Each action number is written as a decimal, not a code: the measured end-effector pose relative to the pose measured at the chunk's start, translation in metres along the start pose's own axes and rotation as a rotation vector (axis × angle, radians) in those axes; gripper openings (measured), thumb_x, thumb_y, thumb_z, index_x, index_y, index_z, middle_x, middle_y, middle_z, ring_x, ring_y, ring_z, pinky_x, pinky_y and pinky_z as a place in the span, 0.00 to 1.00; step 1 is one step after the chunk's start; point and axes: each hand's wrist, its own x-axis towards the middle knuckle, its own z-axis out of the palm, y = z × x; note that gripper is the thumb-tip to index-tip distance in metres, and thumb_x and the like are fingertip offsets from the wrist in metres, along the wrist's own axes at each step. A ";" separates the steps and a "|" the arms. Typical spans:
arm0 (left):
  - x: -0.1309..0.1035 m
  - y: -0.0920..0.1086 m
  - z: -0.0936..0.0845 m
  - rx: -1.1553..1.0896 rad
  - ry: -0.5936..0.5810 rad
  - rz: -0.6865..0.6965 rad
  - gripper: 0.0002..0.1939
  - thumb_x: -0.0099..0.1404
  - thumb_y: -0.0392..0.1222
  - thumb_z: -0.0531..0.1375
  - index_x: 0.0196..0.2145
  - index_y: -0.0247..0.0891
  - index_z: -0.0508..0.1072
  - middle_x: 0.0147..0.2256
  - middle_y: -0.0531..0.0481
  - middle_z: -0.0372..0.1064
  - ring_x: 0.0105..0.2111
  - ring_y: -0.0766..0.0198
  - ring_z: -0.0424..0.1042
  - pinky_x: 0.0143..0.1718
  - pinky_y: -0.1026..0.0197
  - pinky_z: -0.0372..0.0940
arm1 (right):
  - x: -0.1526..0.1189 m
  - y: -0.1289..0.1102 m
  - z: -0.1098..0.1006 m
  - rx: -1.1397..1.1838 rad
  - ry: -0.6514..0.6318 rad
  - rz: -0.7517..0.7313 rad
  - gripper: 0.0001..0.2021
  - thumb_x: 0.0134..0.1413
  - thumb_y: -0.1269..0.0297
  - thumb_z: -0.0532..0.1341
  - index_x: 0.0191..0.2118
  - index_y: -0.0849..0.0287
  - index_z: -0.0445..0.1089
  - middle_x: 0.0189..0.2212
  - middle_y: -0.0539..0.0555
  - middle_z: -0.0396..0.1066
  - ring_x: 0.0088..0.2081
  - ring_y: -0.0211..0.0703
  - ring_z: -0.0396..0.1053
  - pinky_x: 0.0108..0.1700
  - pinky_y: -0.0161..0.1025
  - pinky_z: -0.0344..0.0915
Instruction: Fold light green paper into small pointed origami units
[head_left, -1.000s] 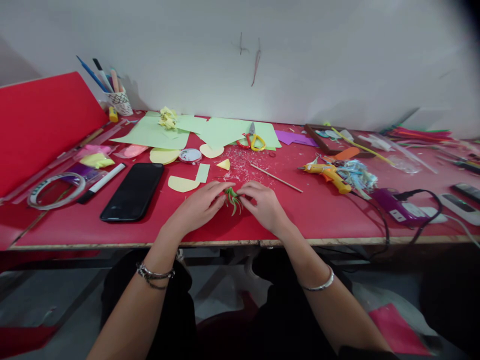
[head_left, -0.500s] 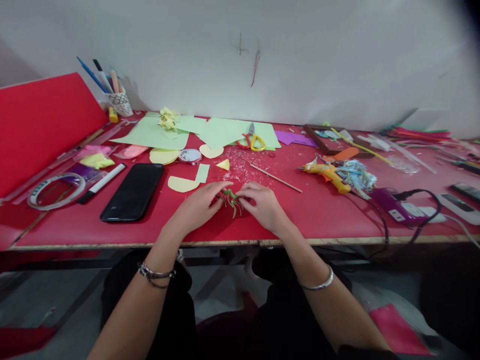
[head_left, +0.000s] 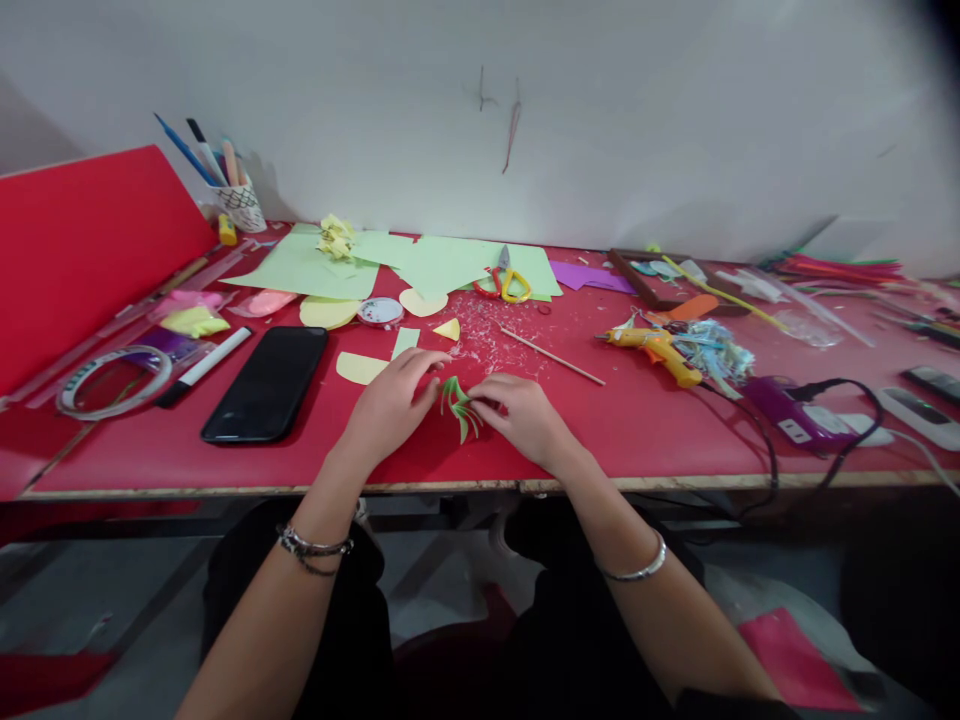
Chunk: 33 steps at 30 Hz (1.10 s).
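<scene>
Between my hands, near the table's front edge, is a small green paper piece cut into thin curling strips (head_left: 458, 405). My right hand (head_left: 517, 415) pinches its right side between thumb and fingertips. On the other side, my left hand (head_left: 394, 405) is just left of the strips, its thumb and fingers apart with nothing between them. Beyond my left hand lie a pale yellow paper shape (head_left: 360, 368), partly covered by the hand, and a small pale green paper rectangle (head_left: 406, 342). A small yellow paper wedge (head_left: 448, 329) sits a little farther back.
On the red table (head_left: 570, 440), a black phone (head_left: 266, 385), a marker (head_left: 204, 367) and a tape roll (head_left: 112, 383) lie left. Scissors (head_left: 504, 278) rest on green paper at the back. A thin stick (head_left: 553, 354), a yellow glue gun (head_left: 652, 350) and a purple power adapter (head_left: 795, 410) are right.
My left hand has let go of the green strips and drawn slightly left, its fingers opening. The strips show more fully now, still in my right hand.
</scene>
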 end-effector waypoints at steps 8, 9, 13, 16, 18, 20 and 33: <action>0.000 0.004 -0.001 -0.067 -0.017 0.014 0.13 0.64 0.41 0.49 0.45 0.37 0.64 0.42 0.46 0.65 0.41 0.62 0.66 0.44 0.59 0.62 | -0.001 0.000 0.000 0.005 0.111 0.063 0.07 0.52 0.71 0.55 0.31 0.61 0.70 0.27 0.52 0.70 0.27 0.36 0.64 0.32 0.32 0.59; -0.001 0.005 0.000 -0.089 -0.054 0.012 0.14 0.64 0.43 0.49 0.47 0.37 0.63 0.44 0.45 0.64 0.43 0.61 0.65 0.45 0.58 0.61 | 0.000 0.000 0.001 0.008 0.111 0.064 0.07 0.51 0.72 0.55 0.31 0.61 0.70 0.27 0.53 0.70 0.28 0.37 0.65 0.33 0.32 0.59; -0.002 0.007 0.000 -0.152 -0.141 0.006 0.22 0.63 0.47 0.51 0.53 0.39 0.59 0.51 0.44 0.59 0.49 0.58 0.62 0.49 0.56 0.59 | 0.001 -0.002 0.000 0.107 0.116 0.091 0.08 0.49 0.74 0.55 0.32 0.62 0.71 0.28 0.53 0.72 0.29 0.38 0.66 0.34 0.34 0.61; -0.003 0.008 -0.001 -0.229 -0.128 -0.007 0.23 0.62 0.48 0.51 0.53 0.39 0.59 0.51 0.44 0.61 0.49 0.58 0.62 0.50 0.56 0.58 | 0.002 -0.005 -0.001 0.323 0.085 0.121 0.09 0.49 0.73 0.55 0.33 0.61 0.72 0.30 0.53 0.73 0.30 0.38 0.68 0.34 0.34 0.62; -0.003 0.007 -0.002 -0.351 -0.116 -0.043 0.21 0.63 0.49 0.51 0.52 0.39 0.61 0.48 0.45 0.64 0.46 0.58 0.65 0.47 0.57 0.60 | 0.002 -0.006 -0.001 0.481 0.065 0.147 0.08 0.50 0.70 0.55 0.33 0.60 0.72 0.30 0.52 0.73 0.31 0.38 0.68 0.35 0.34 0.63; -0.003 0.006 -0.001 -0.510 -0.104 -0.086 0.20 0.62 0.48 0.51 0.50 0.37 0.63 0.44 0.45 0.67 0.42 0.60 0.67 0.43 0.58 0.63 | 0.002 -0.006 -0.001 0.605 0.064 0.175 0.08 0.50 0.66 0.56 0.33 0.59 0.72 0.28 0.50 0.72 0.30 0.38 0.68 0.35 0.35 0.64; -0.003 0.009 -0.002 -0.781 -0.162 -0.165 0.21 0.60 0.44 0.55 0.51 0.41 0.60 0.42 0.46 0.64 0.33 0.65 0.68 0.39 0.59 0.65 | 0.002 -0.001 -0.002 0.739 0.104 0.230 0.09 0.47 0.60 0.60 0.32 0.58 0.73 0.27 0.50 0.73 0.31 0.39 0.69 0.36 0.36 0.65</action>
